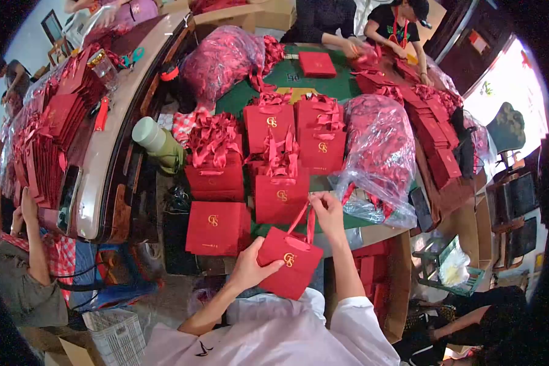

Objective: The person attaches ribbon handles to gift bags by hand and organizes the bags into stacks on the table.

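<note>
A small red gift bag (299, 277) with a gold logo is tilted in front of my body. My left hand (253, 265) grips its left side, thumb across the front. Above it, my right hand (328, 213) pinches the red ribbon handle (310, 227) and holds it taut. Just beyond stands a stack of red bags (282, 198) with looped ribbons on top. Left of my left hand is a stack of red bags (216, 227) with no ribbon showing. More ribboned bags (321, 146) stand in rows behind.
Plastic sacks of red ribbon lie on the green table (229, 100), one sack (381, 146) at right, another (222, 64) at back left. A green bottle (155, 140) stands at left. Other people work around the tables. A cardboard box (399, 280) is at lower right.
</note>
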